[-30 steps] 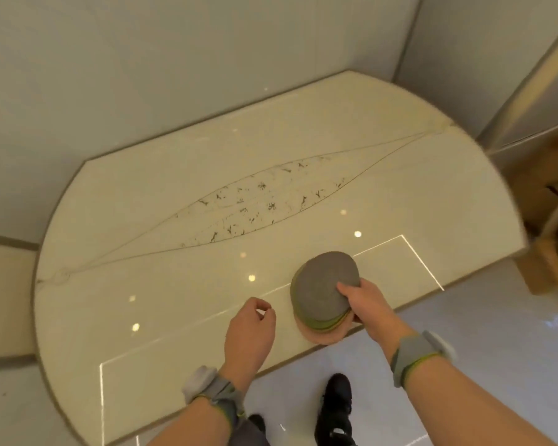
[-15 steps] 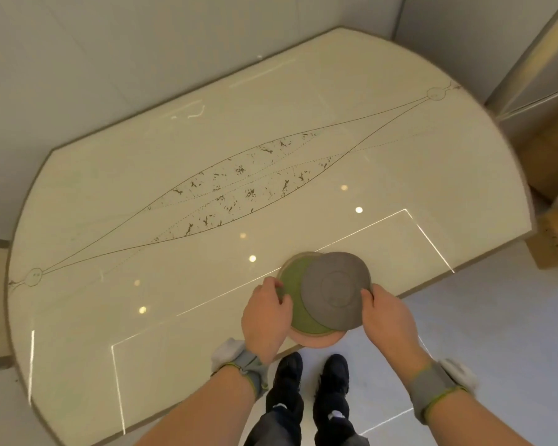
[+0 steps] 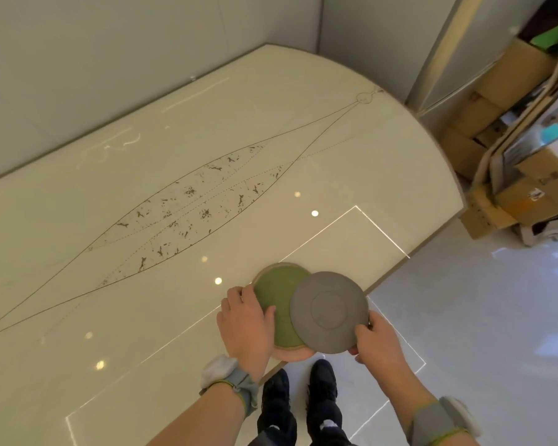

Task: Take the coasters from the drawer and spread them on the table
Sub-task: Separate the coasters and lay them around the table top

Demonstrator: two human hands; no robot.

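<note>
Stage: coasters out, none spread yet | right hand (image 3: 372, 341) fingers pinching grey coaster (image 3: 329, 312); left hand (image 3: 244, 329) fingers gripping green coaster (image 3: 277, 297) stack | table (image 3: 207, 123) beyond

No readable text; box labels too blurred.

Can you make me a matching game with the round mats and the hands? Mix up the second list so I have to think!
Things
1. Round grey coaster
2. Round green coaster
3. Round pinkish-tan coaster
4. Left hand

Places
A. Bottom of the stack, only edges showing
B. Gripping the stack's left side
C. On top, slid to the right, held by the right hand
D. Middle, half covered

Pairs: 1-C, 2-D, 3-A, 4-B
</note>
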